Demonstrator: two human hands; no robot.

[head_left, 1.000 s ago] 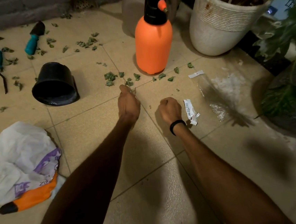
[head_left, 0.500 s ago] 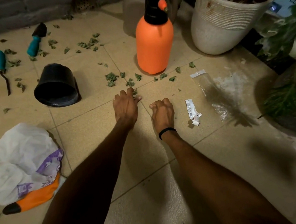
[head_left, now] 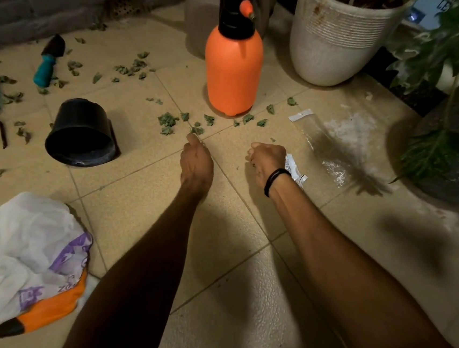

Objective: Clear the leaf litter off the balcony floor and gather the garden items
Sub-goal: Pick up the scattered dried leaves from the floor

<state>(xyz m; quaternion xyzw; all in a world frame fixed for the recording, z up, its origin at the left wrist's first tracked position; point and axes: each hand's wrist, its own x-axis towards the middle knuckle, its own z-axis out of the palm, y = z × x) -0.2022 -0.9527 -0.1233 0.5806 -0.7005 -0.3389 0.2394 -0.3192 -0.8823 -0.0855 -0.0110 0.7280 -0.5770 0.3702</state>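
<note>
— Which way did the leaves point(head_left: 167, 121) lie from the hands?
— Straight ahead of the left hand point(head_left: 196, 163), strung crosswise on the floor point(head_left: 147, 204) before the orange sprayer point(head_left: 233, 69). Its fingertips point(head_left: 193, 141) met the nearest leaf. Pinching or not, I couldn't tell.
— And the right hand point(head_left: 266, 157)?
— Curled in a loose fist, set back beside a crumpled wrapper point(head_left: 292, 167). I judged the left nearer.

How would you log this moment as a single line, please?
step: picking leaf litter | left hand: fingertips at leaf scraps near orange pressure sprayer | right hand: curled, contents hidden | black pot: on its side
</note>
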